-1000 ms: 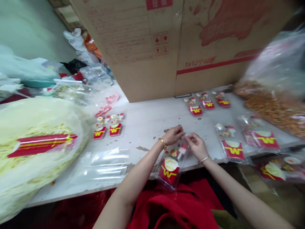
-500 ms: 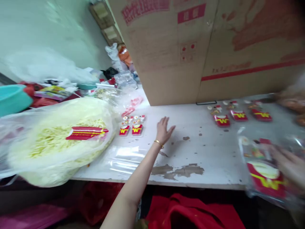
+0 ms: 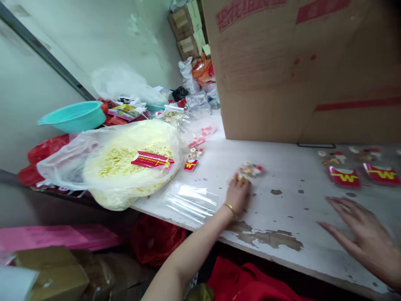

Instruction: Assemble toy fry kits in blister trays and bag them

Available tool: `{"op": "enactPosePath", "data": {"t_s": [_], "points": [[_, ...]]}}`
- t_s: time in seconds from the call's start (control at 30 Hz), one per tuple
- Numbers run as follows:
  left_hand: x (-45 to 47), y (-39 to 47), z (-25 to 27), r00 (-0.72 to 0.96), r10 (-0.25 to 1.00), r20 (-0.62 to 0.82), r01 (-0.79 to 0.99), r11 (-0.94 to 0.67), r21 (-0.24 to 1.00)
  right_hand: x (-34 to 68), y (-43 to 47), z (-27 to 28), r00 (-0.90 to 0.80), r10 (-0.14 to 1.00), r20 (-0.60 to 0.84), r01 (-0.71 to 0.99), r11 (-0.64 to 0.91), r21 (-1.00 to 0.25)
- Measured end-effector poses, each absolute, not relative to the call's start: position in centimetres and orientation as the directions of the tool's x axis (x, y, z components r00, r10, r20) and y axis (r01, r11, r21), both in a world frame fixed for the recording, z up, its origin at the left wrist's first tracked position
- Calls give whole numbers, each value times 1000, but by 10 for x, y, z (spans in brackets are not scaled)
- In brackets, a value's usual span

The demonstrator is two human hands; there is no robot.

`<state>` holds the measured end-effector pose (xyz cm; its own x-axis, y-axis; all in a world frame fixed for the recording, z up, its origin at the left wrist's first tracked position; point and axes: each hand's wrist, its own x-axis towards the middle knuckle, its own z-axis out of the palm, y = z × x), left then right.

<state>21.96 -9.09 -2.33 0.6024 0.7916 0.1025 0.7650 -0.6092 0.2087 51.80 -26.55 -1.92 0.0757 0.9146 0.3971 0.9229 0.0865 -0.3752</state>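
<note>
My left hand, wearing a gold bracelet, is closed over a small clear pack on the white table. Colourful little pieces show past its fingers, while the rest of that pack is covered. My right hand hovers over the table at the right with fingers stretched out, empty and slightly blurred. Just beyond it lie similar small packs with red fronts and a yellow W. Another such pack rests left of my left hand, beside a large clear bag of pale yellow sticks.
A tall cardboard box stands along the back of the table. Flat clear plastic sleeves lie near the front edge. A turquoise basin and assorted bags are at the left. Red cloth hangs below the edge.
My left hand has closed on one of the two packs by the large bag and brought it right. My right hand has let go of a bagged red pack. The view has swung left.
</note>
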Motion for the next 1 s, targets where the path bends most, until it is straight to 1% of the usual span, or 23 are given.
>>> {"op": "enactPosePath", "data": {"t_s": [0.03, 0.1, 0.2, 0.27, 0.33, 0.4, 0.47, 0.53, 0.63, 0.77, 0.87, 1.0], "points": [[229, -114, -26, 690, 710, 139, 676, -701, 227, 501, -254, -19, -10, 928, 372, 921, 153, -358], [242, -154, -29, 765, 620, 177, 569, -778, 267, 473, -234, -20, -216, 921, 325, 905, 314, -288], [239, -182, -20, 802, 565, 195, 490, -808, 327, 452, -207, -30, -462, 849, 256, 841, 511, -179], [217, -178, -6, 807, 556, 197, 464, -805, 369, 450, -192, -39, -534, 820, 205, 810, 566, -155], [181, -163, 8, 762, 618, 195, 506, -755, 417, 451, -181, -45, -558, 814, 159, 799, 579, -160], [137, -147, 17, 636, 753, 166, 634, -633, 443, 453, -173, -48, -561, 819, 119, 800, 574, -176], [96, -137, 18, 487, 866, 109, 770, -485, 414, 453, -168, -48, -568, 819, 89, 796, 573, -194], [68, -133, 11, 406, 912, 50, 838, -394, 377, 451, -165, -47, -570, 819, 69, 794, 571, -208], [51, -132, -5, 387, 922, 14, 865, -369, 341, 445, -163, -47, -564, 823, 72, 795, 564, -224], [59, -129, -15, 365, 930, 42, 877, -358, 320, 438, -168, -42, -542, 834, 102, 801, 550, -236], [76, -128, -13, 389, 920, 44, 848, -376, 372, 426, -178, -26, -510, 848, 146, 813, 530, -239], [113, -133, -9, 507, 860, 62, 738, -470, 484, 406, -197, -3, -499, 848, 177, 811, 529, -249]]}}
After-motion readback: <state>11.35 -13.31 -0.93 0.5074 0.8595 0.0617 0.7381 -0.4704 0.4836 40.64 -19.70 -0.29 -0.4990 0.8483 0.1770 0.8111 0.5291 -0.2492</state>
